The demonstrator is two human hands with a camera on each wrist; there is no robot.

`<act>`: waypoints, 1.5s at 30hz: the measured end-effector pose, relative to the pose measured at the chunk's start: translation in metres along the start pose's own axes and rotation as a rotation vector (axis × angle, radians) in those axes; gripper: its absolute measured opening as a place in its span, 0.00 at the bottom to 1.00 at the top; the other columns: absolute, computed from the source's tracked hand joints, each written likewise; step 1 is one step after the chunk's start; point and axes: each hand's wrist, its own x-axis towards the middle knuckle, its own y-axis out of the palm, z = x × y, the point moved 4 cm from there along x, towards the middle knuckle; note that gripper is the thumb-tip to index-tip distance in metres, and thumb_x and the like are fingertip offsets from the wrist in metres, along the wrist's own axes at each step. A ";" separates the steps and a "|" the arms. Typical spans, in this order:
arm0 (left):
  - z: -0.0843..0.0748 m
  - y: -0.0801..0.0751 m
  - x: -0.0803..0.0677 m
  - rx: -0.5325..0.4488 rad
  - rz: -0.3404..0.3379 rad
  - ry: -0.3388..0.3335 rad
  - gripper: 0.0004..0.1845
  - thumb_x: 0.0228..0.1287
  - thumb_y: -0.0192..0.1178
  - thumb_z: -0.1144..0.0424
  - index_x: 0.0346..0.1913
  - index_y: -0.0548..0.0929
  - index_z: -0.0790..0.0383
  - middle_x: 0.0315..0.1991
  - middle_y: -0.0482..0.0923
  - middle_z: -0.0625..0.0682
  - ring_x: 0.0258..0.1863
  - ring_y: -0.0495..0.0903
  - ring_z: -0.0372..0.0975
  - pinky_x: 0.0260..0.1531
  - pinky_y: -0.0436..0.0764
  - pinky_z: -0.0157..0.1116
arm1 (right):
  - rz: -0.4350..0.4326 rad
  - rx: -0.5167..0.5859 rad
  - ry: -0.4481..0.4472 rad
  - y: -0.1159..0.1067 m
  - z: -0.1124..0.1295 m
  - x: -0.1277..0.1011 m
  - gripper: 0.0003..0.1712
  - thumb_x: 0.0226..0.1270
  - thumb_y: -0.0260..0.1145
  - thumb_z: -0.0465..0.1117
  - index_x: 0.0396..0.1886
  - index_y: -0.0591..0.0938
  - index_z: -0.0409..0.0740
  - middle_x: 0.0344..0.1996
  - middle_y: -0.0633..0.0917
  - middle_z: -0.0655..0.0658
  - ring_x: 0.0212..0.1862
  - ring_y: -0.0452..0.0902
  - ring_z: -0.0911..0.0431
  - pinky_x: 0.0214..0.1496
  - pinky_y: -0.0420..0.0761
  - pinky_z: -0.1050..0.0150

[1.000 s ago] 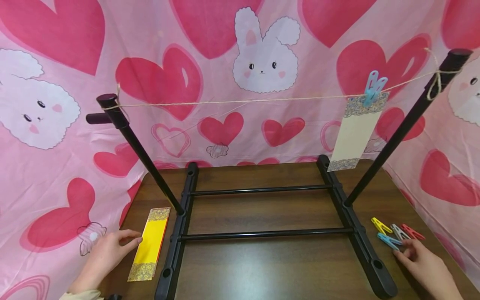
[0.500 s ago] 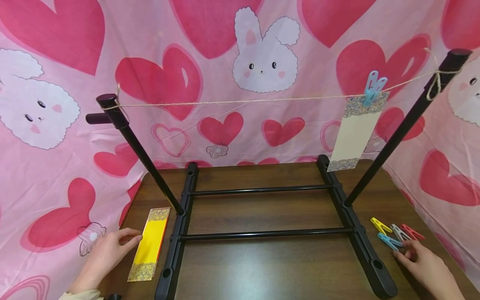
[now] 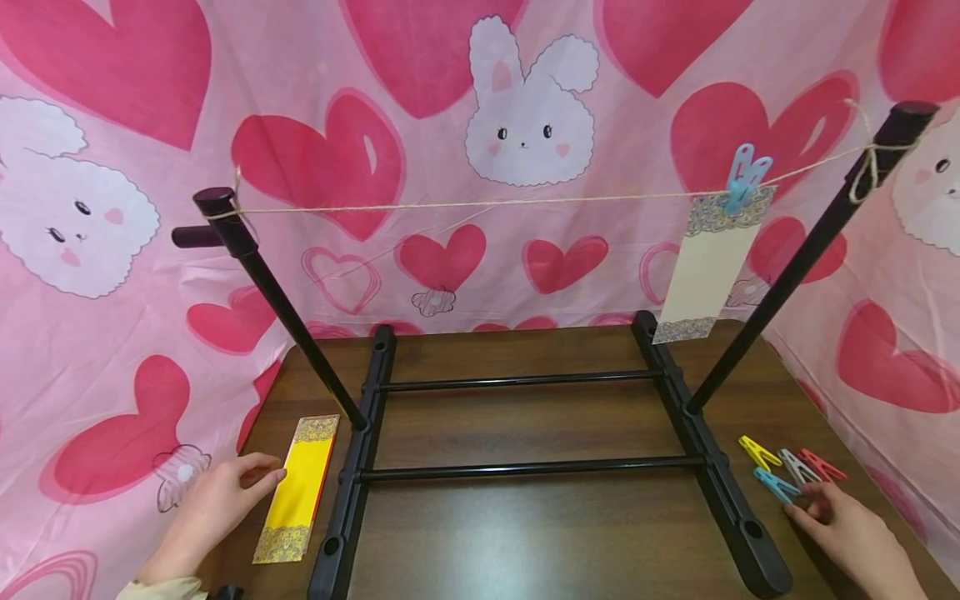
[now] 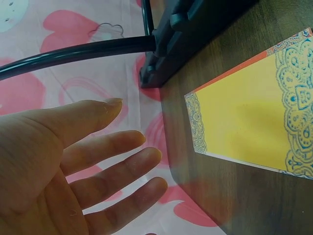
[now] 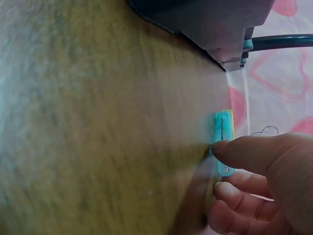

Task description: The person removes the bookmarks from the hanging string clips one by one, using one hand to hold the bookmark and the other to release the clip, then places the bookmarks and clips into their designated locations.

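On the dark wooden tabletop, a black metal rack with two slanted posts is standing, and a thin twine string is running between the post tops. Near the string's right end, a light blue plastic clothespin is pinning a long cream paper strip with patterned ends, which is hanging down over the table's far right corner.

At the near left edge of the table, the left hand is lying beside a long yellow paper strip with ornate patterned ends. Its fingers are stretched out and slightly spread, gripping nothing; the fingertips are reaching the strip's left edge in the head view, though whether they are actually touching it cannot be told. The yellow strip is lying flat on the wood, just left of the rack's left foot bar.

At the near right, the right hand is reaching to a small cluster of plastic clothespins: a yellow one, a grey one, a red one and a blue one, all lying flat just right of the rack's right foot bar. In the right wrist view the thumb tip is pressing against the blue clothespin while the other fingers are curling loosely beneath; whether they are pinching it cannot be told.
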 end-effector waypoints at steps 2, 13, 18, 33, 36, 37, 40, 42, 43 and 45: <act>0.000 0.000 0.000 -0.003 -0.001 0.004 0.20 0.68 0.69 0.52 0.52 0.88 0.66 0.44 0.87 0.61 0.40 0.81 0.51 0.44 0.82 0.59 | 0.018 -0.001 0.016 -0.002 0.000 -0.001 0.31 0.68 0.73 0.50 0.49 0.75 0.26 0.31 0.81 0.45 0.31 0.74 0.51 0.30 0.75 0.54; -0.005 -0.002 0.000 -0.005 0.008 -0.002 0.21 0.68 0.69 0.51 0.53 0.88 0.66 0.46 0.86 0.63 0.40 0.80 0.50 0.46 0.82 0.60 | -0.181 0.008 -0.020 -0.022 0.020 -0.009 0.21 0.73 0.67 0.48 0.46 0.79 0.31 0.29 0.85 0.44 0.29 0.80 0.50 0.26 0.76 0.55; -0.012 -0.003 -0.002 -0.015 -0.021 0.029 0.21 0.68 0.69 0.52 0.53 0.88 0.67 0.46 0.87 0.62 0.39 0.80 0.49 0.45 0.83 0.59 | -0.310 0.015 -0.059 -0.029 0.036 -0.013 0.17 0.73 0.68 0.45 0.47 0.81 0.34 0.31 0.86 0.42 0.28 0.80 0.52 0.26 0.73 0.59; -0.039 0.002 -0.003 -0.103 -0.093 0.064 0.18 0.69 0.69 0.55 0.53 0.88 0.66 0.44 0.88 0.59 0.37 0.83 0.46 0.43 0.87 0.50 | -0.507 0.070 -0.193 -0.050 0.074 -0.023 0.10 0.70 0.70 0.41 0.44 0.85 0.39 0.33 0.89 0.37 0.27 0.71 0.74 0.24 0.70 0.72; -0.045 0.004 -0.002 -0.136 -0.093 0.078 0.17 0.69 0.69 0.56 0.53 0.88 0.65 0.45 0.88 0.59 0.38 0.84 0.46 0.43 0.87 0.49 | -0.531 0.070 -0.225 -0.053 0.079 -0.023 0.09 0.68 0.72 0.39 0.43 0.85 0.40 0.31 0.89 0.39 0.27 0.66 0.79 0.24 0.69 0.75; -0.046 0.004 -0.002 -0.138 -0.094 0.083 0.18 0.69 0.69 0.55 0.53 0.88 0.65 0.45 0.88 0.58 0.38 0.84 0.46 0.43 0.87 0.49 | -0.540 0.074 -0.237 -0.055 0.080 -0.023 0.08 0.67 0.72 0.39 0.43 0.85 0.40 0.31 0.89 0.39 0.27 0.67 0.79 0.25 0.68 0.76; -0.051 0.006 -0.001 -0.148 -0.095 0.102 0.16 0.70 0.69 0.56 0.52 0.88 0.65 0.44 0.88 0.57 0.38 0.84 0.45 0.42 0.87 0.49 | -0.564 0.072 -0.271 -0.058 0.084 -0.023 0.08 0.67 0.72 0.39 0.42 0.86 0.40 0.31 0.89 0.38 0.27 0.67 0.79 0.26 0.67 0.80; -0.055 0.007 0.000 -0.150 -0.097 0.115 0.15 0.69 0.70 0.58 0.51 0.88 0.64 0.43 0.88 0.56 0.37 0.83 0.44 0.41 0.87 0.48 | -0.584 0.080 -0.300 -0.061 0.087 -0.023 0.08 0.66 0.73 0.38 0.41 0.86 0.40 0.30 0.89 0.38 0.27 0.69 0.78 0.26 0.66 0.81; -0.056 0.007 0.000 -0.153 -0.102 0.122 0.14 0.69 0.70 0.58 0.51 0.89 0.64 0.43 0.88 0.55 0.38 0.83 0.44 0.41 0.87 0.48 | -0.589 0.079 -0.308 -0.062 0.088 -0.023 0.08 0.66 0.73 0.39 0.41 0.86 0.40 0.30 0.89 0.38 0.27 0.69 0.78 0.26 0.66 0.80; -0.060 0.007 0.000 -0.154 -0.113 0.134 0.13 0.68 0.70 0.59 0.50 0.89 0.64 0.42 0.88 0.55 0.37 0.83 0.44 0.41 0.86 0.47 | -0.603 0.080 -0.328 -0.065 0.092 -0.023 0.08 0.65 0.74 0.39 0.41 0.86 0.40 0.30 0.89 0.37 0.26 0.70 0.77 0.26 0.66 0.80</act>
